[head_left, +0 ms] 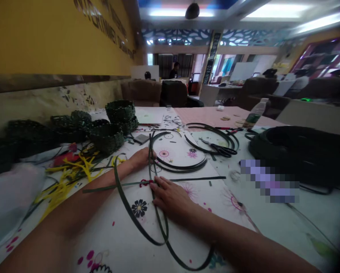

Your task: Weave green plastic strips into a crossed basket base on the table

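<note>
Long dark green flat strips (127,206) cross one another on the flowered tabletop in front of me, some curling into loops. My left hand (143,159) is closed around the upright strips, above where they cross. At the crossing, my right hand (171,197) has its thumb and fingertips pressed together on the strips. A bit of red string (144,183) lies at that same spot. One straight strip (198,178) runs out to the right from under my right hand; its other end passes over my left forearm.
Coiled strips (184,168) and black-handled scissors (222,149) lie beyond my hands. Dark green woven baskets (106,136) and yellow strips (81,168) are at the left. A bottle (255,113) and a large dark bundle (298,151) stand at the right. People sit farther back.
</note>
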### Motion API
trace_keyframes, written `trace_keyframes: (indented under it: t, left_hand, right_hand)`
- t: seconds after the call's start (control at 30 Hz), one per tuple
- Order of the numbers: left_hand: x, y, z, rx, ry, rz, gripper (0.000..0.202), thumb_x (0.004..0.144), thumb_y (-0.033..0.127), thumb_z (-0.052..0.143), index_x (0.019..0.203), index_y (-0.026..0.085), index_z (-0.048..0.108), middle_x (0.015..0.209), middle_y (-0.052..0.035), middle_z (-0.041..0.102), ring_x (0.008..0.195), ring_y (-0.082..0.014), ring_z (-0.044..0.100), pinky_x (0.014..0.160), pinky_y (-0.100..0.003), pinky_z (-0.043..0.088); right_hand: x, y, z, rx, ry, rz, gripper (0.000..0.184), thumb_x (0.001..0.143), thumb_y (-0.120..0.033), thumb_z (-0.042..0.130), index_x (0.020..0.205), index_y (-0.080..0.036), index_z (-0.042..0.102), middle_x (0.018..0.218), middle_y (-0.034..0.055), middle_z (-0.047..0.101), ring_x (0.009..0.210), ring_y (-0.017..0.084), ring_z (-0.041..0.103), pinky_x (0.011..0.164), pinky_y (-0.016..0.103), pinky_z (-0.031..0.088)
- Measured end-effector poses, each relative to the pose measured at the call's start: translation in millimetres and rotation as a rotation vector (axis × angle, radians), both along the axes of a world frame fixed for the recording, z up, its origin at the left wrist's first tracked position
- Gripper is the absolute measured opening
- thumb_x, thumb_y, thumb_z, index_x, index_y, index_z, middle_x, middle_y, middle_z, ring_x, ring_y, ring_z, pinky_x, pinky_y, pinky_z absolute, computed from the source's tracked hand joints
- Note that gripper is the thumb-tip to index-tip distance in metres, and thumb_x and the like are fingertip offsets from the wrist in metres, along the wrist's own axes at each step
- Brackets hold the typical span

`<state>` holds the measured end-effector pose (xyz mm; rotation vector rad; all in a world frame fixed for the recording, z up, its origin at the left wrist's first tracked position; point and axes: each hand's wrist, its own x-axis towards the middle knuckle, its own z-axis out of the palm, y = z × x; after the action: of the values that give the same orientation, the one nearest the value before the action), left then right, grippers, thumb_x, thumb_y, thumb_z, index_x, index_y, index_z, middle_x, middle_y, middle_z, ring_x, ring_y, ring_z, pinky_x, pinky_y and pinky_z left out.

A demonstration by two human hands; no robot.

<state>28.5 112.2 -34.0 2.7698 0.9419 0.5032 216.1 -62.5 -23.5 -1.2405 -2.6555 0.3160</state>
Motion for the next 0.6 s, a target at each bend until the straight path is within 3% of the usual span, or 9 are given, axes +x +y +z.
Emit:
trace_keyframes:
  t: [0.2,0.4,0.5,0.6]
  left_hand:
    - [-3,3,0.2,0.110,0.086,-0.067,0.019,0.088,0.027,0.055,0.096,0.020,0.070,0.096,-0.0053,0.065,0.086,-0.0160,0.057,0.081,-0.026,0.043]
    - [3,5,17.5,0.148,0.163,-0.092,0.026,0.094,0.026,0.044,0.092,0.017,0.068,0.086,-0.0058,0.066,0.081,-0.0171,0.058,0.078,-0.027,0.042]
    - [3,9,25.3,0.058,0.124,-0.056,0.025,0.093,0.027,0.044,0.093,0.018,0.067,0.086,-0.0051,0.067,0.081,-0.0172,0.059,0.076,-0.026,0.042]
    - [4,16,30.3,-0.132,0.068,-0.037,0.021,0.088,0.031,0.053,0.092,0.018,0.069,0.090,-0.0043,0.069,0.084,-0.0172,0.061,0.078,-0.025,0.042]
  right_hand:
    - [1,-1,-1.0,0.009,0.000,-0.012,0.054,0.093,-0.037,0.053,0.141,-0.014,0.045,0.149,0.0170,0.039,0.138,0.030,0.035,0.112,0.043,0.035]
    - [2,0,-3.9,0.023,0.018,0.003,0.055,0.094,-0.039,0.053,0.141,-0.013,0.045,0.149,0.0185,0.040,0.138,0.032,0.035,0.111,0.045,0.035]
    - [2,0,-6.1,0.035,0.028,0.003,0.055,0.093,-0.039,0.053,0.141,-0.013,0.045,0.148,0.0183,0.041,0.137,0.032,0.037,0.111,0.044,0.036]
    - [3,0,-6.9,0.031,0.035,0.000,0.055,0.093,-0.040,0.052,0.141,-0.014,0.045,0.148,0.0175,0.040,0.138,0.031,0.036,0.112,0.044,0.035]
